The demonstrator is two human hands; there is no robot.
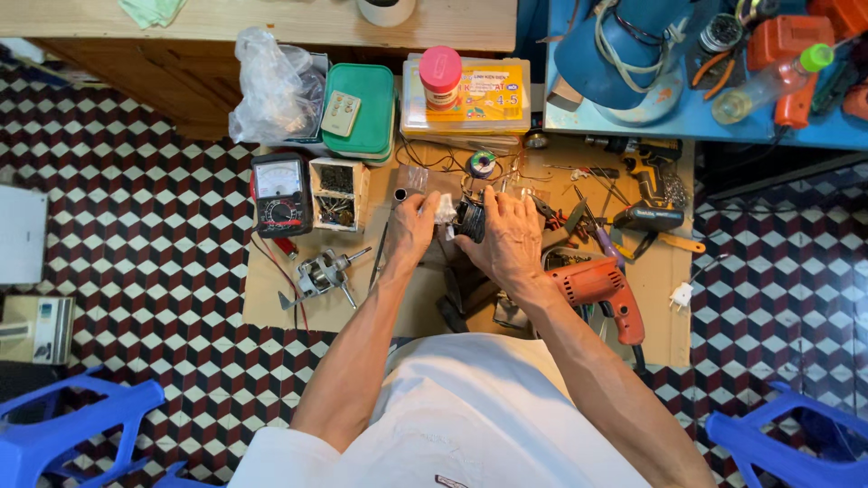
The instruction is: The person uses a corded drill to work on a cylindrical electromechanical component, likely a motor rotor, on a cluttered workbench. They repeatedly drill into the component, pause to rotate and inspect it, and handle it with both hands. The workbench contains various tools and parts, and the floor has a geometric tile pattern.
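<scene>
Head view looks down at the centre of the frame, where the right hand (511, 237) curls closed around a dark wound motor coil (470, 220) above a cardboard sheet (271, 294) on the tiled floor; the left hand (414, 226) pinches a white scrap (445, 210) at the coil's left side; an orange drill (604, 287) lies just right; a multimeter (280, 192) sits left
</scene>
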